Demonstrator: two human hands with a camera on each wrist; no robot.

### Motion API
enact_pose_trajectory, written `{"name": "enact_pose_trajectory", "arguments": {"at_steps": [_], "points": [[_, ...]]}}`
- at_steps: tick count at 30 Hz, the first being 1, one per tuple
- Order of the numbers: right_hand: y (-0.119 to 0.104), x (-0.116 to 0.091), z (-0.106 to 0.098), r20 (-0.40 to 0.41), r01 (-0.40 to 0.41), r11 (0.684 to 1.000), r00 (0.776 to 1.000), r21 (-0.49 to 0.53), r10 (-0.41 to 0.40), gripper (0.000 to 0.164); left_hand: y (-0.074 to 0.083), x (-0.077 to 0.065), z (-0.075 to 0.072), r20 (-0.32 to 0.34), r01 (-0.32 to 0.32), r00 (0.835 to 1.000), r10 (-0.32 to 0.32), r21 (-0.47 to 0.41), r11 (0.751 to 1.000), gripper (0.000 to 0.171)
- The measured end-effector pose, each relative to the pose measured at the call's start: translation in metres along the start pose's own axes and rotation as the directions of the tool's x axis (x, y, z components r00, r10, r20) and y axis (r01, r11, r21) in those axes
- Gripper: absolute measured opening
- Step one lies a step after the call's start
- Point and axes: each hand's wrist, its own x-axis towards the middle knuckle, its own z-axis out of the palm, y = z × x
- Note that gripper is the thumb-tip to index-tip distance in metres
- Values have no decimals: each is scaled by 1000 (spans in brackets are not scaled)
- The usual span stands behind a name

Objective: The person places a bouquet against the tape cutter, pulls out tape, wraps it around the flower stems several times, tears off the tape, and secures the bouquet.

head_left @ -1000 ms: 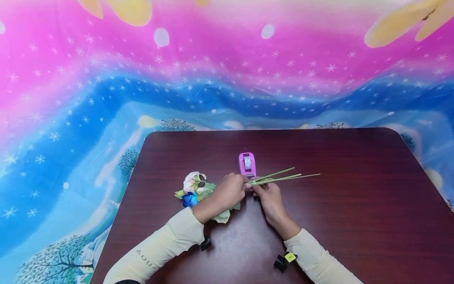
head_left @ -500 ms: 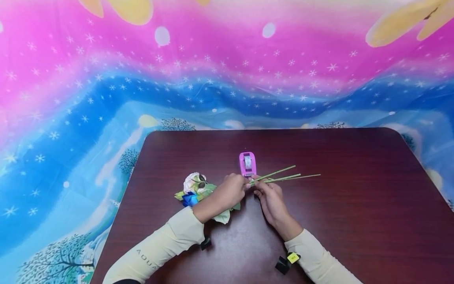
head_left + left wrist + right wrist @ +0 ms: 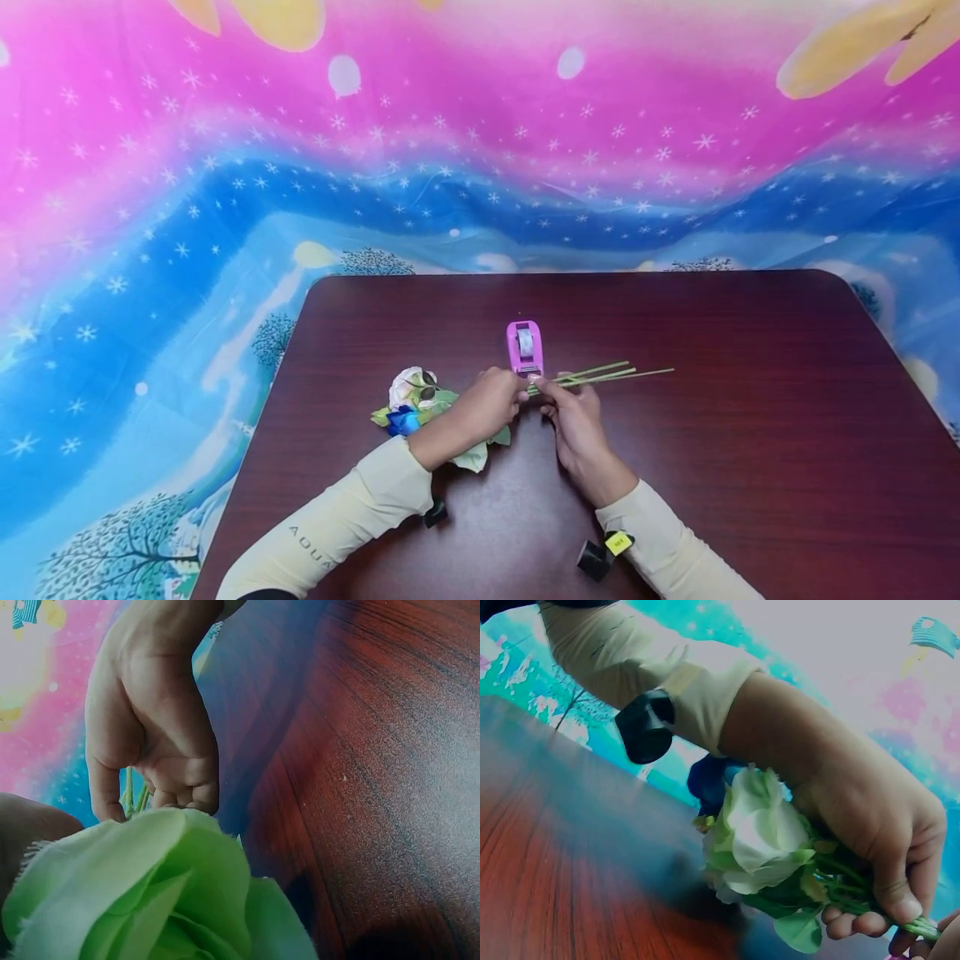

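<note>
My left hand (image 3: 491, 402) grips the green stems (image 3: 607, 375) of a bunch of artificial flowers, palm down. To its left the heads show: a pinkish-white rose (image 3: 407, 387), a blue rose (image 3: 402, 421) and a pale green rose (image 3: 172, 892), which fills the lower left wrist view. Just right of that grip, my right hand (image 3: 581, 425) pinches the same stems, thumb on top; a small shiny patch by its thumb is too small to make out. In the right wrist view the left thumb presses along the stems, below a white rose (image 3: 765, 832).
A pink tape dispenser (image 3: 524, 346) with a roll of tape stands just beyond the hands. The dark red-brown table (image 3: 750, 433) spreads around them. Behind it hangs a printed pink and blue cloth (image 3: 480, 150). Both wrists carry small black devices (image 3: 594, 560).
My right hand has shifted its thumb up and over the stems, close to the left hand. The stem ends have drawn closer together. My left hand has stayed in place.
</note>
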Motion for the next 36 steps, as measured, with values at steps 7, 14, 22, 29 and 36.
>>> {"name": "enact_pose_trajectory", "arguments": {"at_steps": [7, 14, 22, 29, 36], "points": [[0, 2, -2, -9, -27, 999, 1000, 40, 27, 20, 0, 0, 0, 14, 12, 1000, -12, -6, 1000, 11], [2, 10, -2, -10, -4, 1000, 1000, 31, 5, 29, -1, 1, 1, 16, 5, 1000, -5, -1, 1000, 12], [0, 15, -4, 93, -85, 995, 992, 53, 79, 21, -2, 1, 2, 3, -1, 1000, 1, -9, 1000, 13], [-8, 14, -8, 168, -150, 988, 973, -42, 155, 17, -2, 0, 0, 3, 16, 1000, -16, 3, 1000, 14], [-11, 13, -9, 145, -149, 980, 975, -134, 168, 21, 1, -1, -1, -17, 11, 1000, -10, 5, 1000, 15]]}}
